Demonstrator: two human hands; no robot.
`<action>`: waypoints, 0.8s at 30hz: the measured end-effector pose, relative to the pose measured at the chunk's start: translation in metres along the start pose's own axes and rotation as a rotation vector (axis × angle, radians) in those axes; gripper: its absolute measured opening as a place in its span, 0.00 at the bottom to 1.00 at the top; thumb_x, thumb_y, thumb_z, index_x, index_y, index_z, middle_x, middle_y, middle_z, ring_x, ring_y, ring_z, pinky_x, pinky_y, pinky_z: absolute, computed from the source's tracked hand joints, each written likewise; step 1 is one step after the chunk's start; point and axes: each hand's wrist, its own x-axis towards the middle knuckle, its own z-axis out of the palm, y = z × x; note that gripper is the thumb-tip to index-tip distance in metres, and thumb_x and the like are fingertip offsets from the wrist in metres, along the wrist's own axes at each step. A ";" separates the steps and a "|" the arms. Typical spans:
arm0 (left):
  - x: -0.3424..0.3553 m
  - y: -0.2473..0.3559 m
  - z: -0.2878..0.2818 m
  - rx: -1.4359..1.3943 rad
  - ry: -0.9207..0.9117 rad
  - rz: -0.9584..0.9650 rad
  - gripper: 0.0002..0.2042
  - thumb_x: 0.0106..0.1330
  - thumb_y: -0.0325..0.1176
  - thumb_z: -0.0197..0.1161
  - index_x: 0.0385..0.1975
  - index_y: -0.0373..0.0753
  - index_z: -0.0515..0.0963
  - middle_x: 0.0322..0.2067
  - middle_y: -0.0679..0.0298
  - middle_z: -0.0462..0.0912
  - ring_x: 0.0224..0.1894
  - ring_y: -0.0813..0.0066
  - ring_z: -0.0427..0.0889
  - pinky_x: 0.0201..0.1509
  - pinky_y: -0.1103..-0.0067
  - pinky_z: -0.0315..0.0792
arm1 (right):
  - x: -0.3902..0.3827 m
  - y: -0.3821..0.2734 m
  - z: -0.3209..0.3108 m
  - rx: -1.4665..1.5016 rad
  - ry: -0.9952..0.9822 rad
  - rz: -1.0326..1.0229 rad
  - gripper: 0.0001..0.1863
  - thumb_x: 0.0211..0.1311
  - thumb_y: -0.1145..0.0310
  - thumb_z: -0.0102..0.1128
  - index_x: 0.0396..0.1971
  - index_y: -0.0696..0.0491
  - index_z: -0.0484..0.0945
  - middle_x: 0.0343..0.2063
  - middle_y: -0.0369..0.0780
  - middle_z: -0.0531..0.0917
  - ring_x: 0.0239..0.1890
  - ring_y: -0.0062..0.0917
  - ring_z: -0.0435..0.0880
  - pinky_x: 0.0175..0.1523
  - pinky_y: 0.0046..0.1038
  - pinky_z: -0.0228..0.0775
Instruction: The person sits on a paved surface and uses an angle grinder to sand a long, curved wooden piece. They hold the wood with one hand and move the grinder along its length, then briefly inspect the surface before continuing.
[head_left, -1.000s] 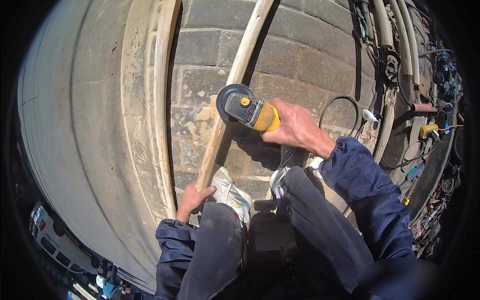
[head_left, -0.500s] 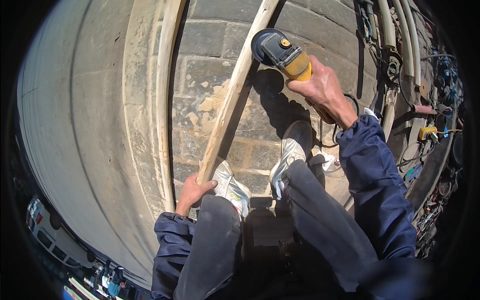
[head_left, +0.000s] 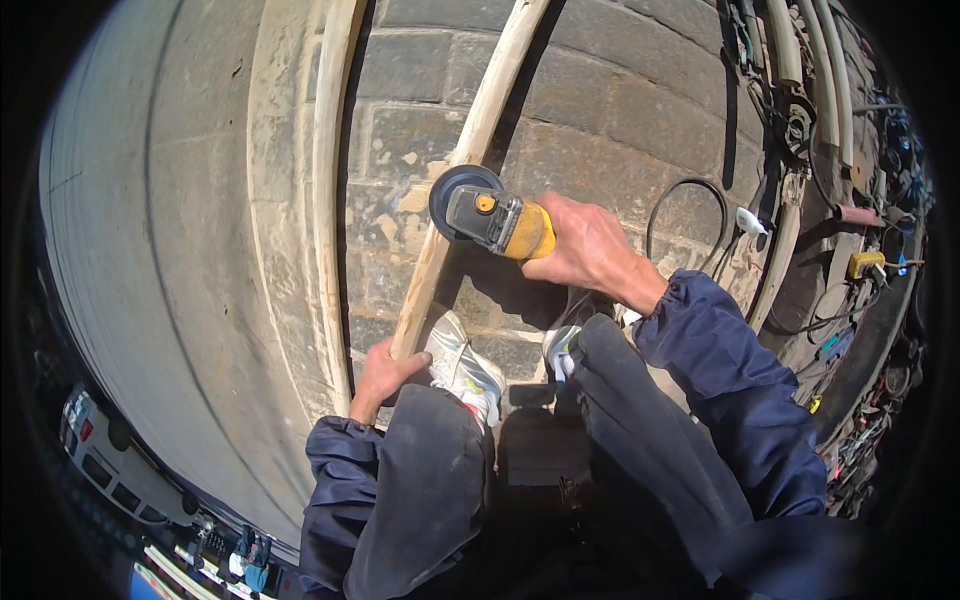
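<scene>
My right hand (head_left: pixel 590 250) grips a yellow and grey angle grinder (head_left: pixel 510 225), its dark round disc (head_left: pixel 455 195) over a long pale wooden pole (head_left: pixel 500 85). The disc hides part of the pole; whether it touches the wood I cannot tell. My left hand (head_left: pixel 390 372) is closed round the pole's near end, beside my white shoe (head_left: pixel 460 375). The pole lies diagonally over grey stone paving (head_left: pixel 620 120). A second pole (head_left: pixel 330 180) runs parallel at the left.
More poles (head_left: pixel 830 90), tools and cables crowd the right side, with a yellow socket (head_left: pixel 865 265). A cable loop (head_left: pixel 685 185) lies by my right hand. Left is a grey concrete strip (head_left: pixel 170 250); a white van (head_left: pixel 120 460) stands at the far lower left.
My right hand and grinder moved up and right along the pole half a second ago and have now come back down and left. My left hand keeps its hold on the pole's end.
</scene>
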 end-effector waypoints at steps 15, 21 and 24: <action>0.003 0.000 0.005 0.000 0.063 0.129 0.22 0.67 0.34 0.82 0.57 0.30 0.88 0.42 0.61 0.93 0.41 0.75 0.90 0.48 0.72 0.85 | -0.024 -0.002 0.018 -0.033 0.045 -0.139 0.31 0.48 0.55 0.82 0.48 0.59 0.82 0.37 0.53 0.91 0.40 0.55 0.92 0.46 0.51 0.84; 0.007 0.000 -0.001 0.006 -0.004 0.048 0.16 0.65 0.34 0.82 0.44 0.30 0.87 0.33 0.67 0.89 0.33 0.79 0.84 0.39 0.74 0.80 | -0.017 0.003 0.025 -0.047 0.017 -0.093 0.30 0.49 0.55 0.82 0.46 0.59 0.80 0.39 0.55 0.91 0.41 0.57 0.92 0.48 0.55 0.84; 0.007 -0.004 -0.004 0.018 0.006 0.052 0.15 0.64 0.34 0.82 0.41 0.30 0.86 0.31 0.67 0.88 0.31 0.79 0.84 0.36 0.75 0.79 | 0.018 0.015 -0.023 -0.003 0.081 0.161 0.36 0.52 0.55 0.84 0.59 0.58 0.83 0.44 0.56 0.93 0.47 0.55 0.95 0.53 0.48 0.86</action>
